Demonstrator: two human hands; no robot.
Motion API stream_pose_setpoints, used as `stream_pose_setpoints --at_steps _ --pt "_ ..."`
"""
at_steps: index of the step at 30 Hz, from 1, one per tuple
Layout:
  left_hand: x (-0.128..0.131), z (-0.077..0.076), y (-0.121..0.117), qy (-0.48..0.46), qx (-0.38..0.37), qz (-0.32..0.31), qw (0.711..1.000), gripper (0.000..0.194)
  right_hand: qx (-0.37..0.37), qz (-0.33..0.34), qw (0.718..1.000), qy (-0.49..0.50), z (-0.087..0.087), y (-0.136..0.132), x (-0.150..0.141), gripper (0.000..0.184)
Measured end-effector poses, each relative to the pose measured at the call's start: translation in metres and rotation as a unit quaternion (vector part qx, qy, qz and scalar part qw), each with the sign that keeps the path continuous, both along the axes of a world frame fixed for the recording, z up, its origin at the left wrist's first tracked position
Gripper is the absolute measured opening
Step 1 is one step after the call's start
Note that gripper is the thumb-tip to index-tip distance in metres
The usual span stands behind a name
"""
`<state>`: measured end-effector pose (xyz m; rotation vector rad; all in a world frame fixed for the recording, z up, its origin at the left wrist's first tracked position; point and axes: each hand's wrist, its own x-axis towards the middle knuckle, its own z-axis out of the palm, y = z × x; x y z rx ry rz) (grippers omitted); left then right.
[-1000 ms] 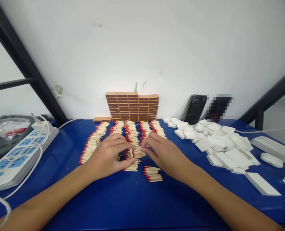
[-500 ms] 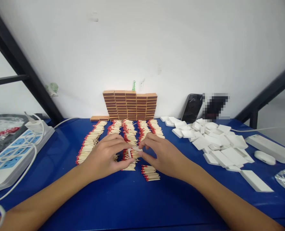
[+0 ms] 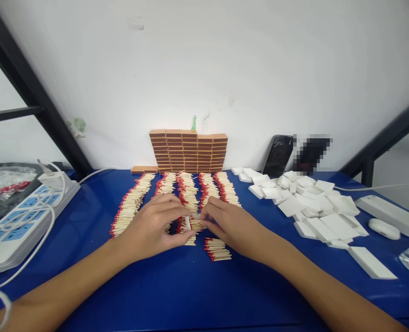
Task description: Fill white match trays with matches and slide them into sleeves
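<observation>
My left hand (image 3: 159, 223) pinches the left end of a small white matchbox tray (image 3: 188, 223) between thumb and fingers. Closed at the opposite end of the tray is my right hand (image 3: 228, 226), its fingertips covering that end. Pale matchsticks (image 3: 196, 224) show between the two hands, at the tray; how many lie inside is hidden. Below the right hand, a small separate group of red-headed matches (image 3: 218, 249) rests on the blue table (image 3: 190, 295). Long rows of matches (image 3: 133, 203) run behind and beside my hands.
Stacked matchboxes (image 3: 190, 152) stand against the wall, with a few more boxes (image 3: 144, 169) at their left. A heap of white trays (image 3: 308, 198) covers the right side, near a black phone (image 3: 277, 154) and a white earbud case (image 3: 384, 228). A power strip (image 3: 27, 226) with cables lies left.
Both hands stay together at the tray, while the right fingers shift slightly around its right end. The whole view sways a little left, then back right. The small match group keeps its place.
</observation>
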<state>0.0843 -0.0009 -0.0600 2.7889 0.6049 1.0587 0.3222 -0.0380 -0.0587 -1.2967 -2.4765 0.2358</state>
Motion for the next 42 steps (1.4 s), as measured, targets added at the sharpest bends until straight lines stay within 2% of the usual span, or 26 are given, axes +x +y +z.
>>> stream_pose_setpoints --at_steps 8,15,20,34,42 --pt "0.0 0.0 0.0 -0.016 -0.017 -0.007 1.0 0.028 0.02 -0.011 1.0 -0.016 -0.005 0.004 -0.004 0.003" --pt "0.002 0.005 0.0 -0.058 -0.016 0.011 0.998 0.027 0.036 -0.002 0.998 0.051 -0.003 0.004 0.003 0.007" --pt "0.003 0.005 -0.001 -0.076 -0.038 0.02 0.996 0.025 0.052 -0.031 0.996 0.067 -0.001 0.005 0.007 0.007" --pt "0.002 0.004 0.0 -0.074 -0.077 0.034 0.994 0.023 0.048 -0.019 0.996 0.074 -0.003 0.009 0.008 0.006" --pt "0.002 0.003 0.0 -0.075 -0.08 0.035 0.993 0.025 0.056 -0.012 0.994 0.088 0.004 0.005 0.01 0.01"
